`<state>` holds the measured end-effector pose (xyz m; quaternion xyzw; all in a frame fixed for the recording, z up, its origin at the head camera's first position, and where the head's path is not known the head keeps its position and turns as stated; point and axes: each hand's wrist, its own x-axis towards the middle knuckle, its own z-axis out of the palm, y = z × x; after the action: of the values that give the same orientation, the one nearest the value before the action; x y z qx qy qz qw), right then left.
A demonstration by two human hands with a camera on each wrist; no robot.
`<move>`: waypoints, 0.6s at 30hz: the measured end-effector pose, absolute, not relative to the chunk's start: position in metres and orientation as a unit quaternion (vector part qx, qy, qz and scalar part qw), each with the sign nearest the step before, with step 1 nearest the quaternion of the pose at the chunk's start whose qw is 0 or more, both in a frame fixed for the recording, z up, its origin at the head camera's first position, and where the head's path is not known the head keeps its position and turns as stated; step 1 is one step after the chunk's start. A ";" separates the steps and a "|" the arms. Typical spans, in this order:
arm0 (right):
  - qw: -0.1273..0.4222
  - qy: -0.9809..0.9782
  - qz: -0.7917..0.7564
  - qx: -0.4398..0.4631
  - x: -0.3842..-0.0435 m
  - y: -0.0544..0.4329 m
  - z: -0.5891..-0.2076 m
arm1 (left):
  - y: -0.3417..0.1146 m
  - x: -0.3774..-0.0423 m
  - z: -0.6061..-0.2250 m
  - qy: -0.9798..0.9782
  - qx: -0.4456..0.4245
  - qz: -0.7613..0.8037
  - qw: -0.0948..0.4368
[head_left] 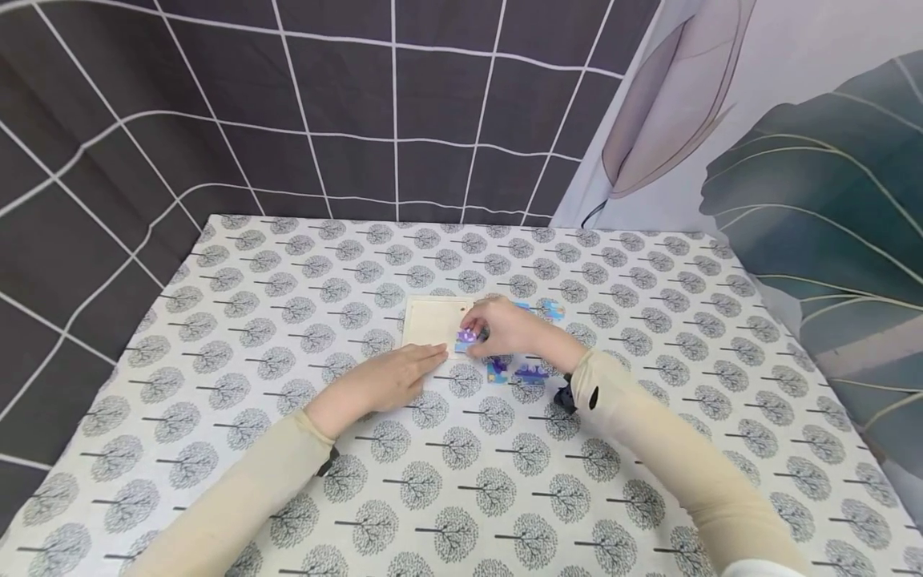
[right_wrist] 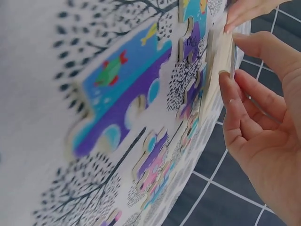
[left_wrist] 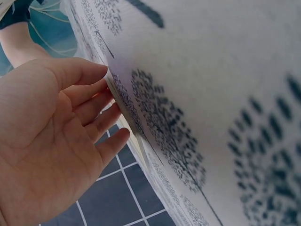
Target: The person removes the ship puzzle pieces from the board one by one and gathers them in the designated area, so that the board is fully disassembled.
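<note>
A pale wooden puzzle board [head_left: 429, 319] with a raised rim lies in the middle of the table. My right hand [head_left: 503, 327] pinches a purple and blue puzzle piece [head_left: 465, 340] between thumb and fingers over the board's right part. In the right wrist view that piece shows only edge-on. My left hand [head_left: 385, 378] rests its fingertips at the board's near left edge, fingers nearly straight. The left wrist view shows this hand [left_wrist: 51, 127] beside the thin board edge [left_wrist: 137, 143], holding nothing.
Several loose puzzle pieces lie right of the board, among them a purple one [head_left: 531, 374] and a blue one [head_left: 553, 310]. A larger-looking piece with a green fish [right_wrist: 120, 89] lies close to the right wrist camera. A dark grid-patterned curtain [head_left: 346, 96] hangs behind the table.
</note>
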<state>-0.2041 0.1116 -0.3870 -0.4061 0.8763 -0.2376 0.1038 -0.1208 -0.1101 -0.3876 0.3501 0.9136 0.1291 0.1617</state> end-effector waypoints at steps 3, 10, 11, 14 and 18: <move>0.082 0.873 -0.242 -0.415 -0.201 0.119 -0.386 | -0.110 -0.122 -0.389 0.913 0.344 0.139 0.169; 0.053 0.884 -0.246 -0.393 -0.191 0.143 -0.386 | -0.111 -0.123 -0.392 0.909 0.337 0.162 0.182; 0.050 0.886 -0.245 -0.391 -0.191 0.146 -0.387 | -0.111 -0.123 -0.392 0.910 0.335 0.163 0.183; 0.048 0.889 -0.243 -0.385 -0.190 0.157 -0.388 | -0.112 -0.123 -0.391 0.911 0.332 0.167 0.179; 0.043 0.893 -0.236 -0.380 -0.189 0.169 -0.389 | -0.111 -0.124 -0.389 0.910 0.334 0.172 0.176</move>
<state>-0.1894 0.1686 -0.3887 -0.3801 0.8933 -0.2360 0.0426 -0.1240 -0.1106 -0.3893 0.3336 0.9102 0.1717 0.1756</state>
